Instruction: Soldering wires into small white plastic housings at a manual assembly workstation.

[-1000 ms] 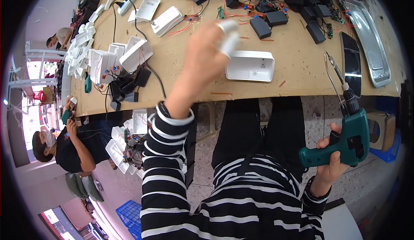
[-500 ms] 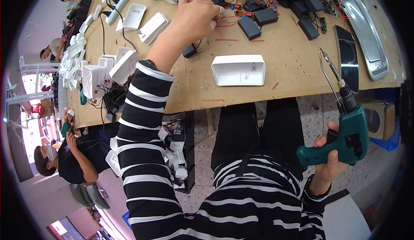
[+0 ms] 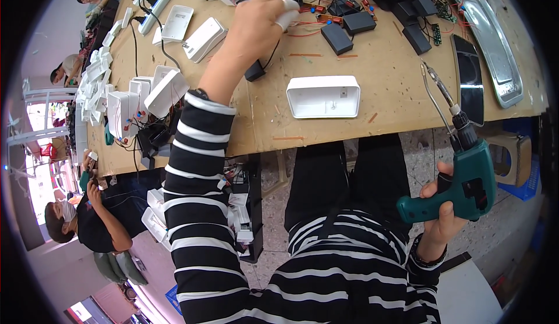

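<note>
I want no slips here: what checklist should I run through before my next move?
1. Green pistol-shaped plastic soldering tool held in right hand: ok.
2. Its slim metal tip well apart from left hand: ok.
3. White rectangular plastic case open on tan tabletop: ok.
4. Left hand gripping something: cannot tell, inner side hidden.
5. Pile of black rectangular boxes and thin red wires untangled: not ok.
</note>
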The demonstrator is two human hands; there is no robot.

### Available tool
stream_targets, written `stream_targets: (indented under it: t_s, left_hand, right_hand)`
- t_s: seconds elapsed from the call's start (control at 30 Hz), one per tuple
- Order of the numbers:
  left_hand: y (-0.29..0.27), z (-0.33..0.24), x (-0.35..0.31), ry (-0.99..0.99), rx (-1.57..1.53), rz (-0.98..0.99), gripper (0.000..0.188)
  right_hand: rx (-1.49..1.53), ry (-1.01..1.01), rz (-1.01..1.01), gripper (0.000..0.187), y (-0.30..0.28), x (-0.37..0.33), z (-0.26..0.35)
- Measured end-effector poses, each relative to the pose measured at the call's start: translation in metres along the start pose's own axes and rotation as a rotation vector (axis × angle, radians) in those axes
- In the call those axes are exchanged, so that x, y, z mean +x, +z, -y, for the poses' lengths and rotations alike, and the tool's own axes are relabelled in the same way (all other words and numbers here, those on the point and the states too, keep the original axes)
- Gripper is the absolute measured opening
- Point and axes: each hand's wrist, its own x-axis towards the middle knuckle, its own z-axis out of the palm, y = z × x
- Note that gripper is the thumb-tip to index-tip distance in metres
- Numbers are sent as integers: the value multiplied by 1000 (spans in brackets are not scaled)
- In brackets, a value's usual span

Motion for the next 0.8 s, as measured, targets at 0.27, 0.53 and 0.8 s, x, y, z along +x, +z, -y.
stream_targets:
  t_s: [0.27, 0.53, 0.8]
  left_hand:
    - [-49, -40, -24, -556, -1132, -456, 17]
    - [-104, -108, -64, -472, -962, -474, 19]
    - [-87, -180, -85, -556, -1003, -170, 18]
  right_hand:
    - [287, 99, 98, 68, 4, 8, -1]
    - [965, 319, 416, 74, 64, 33, 2]
    - [918, 427, 478, 75, 95, 26, 8]
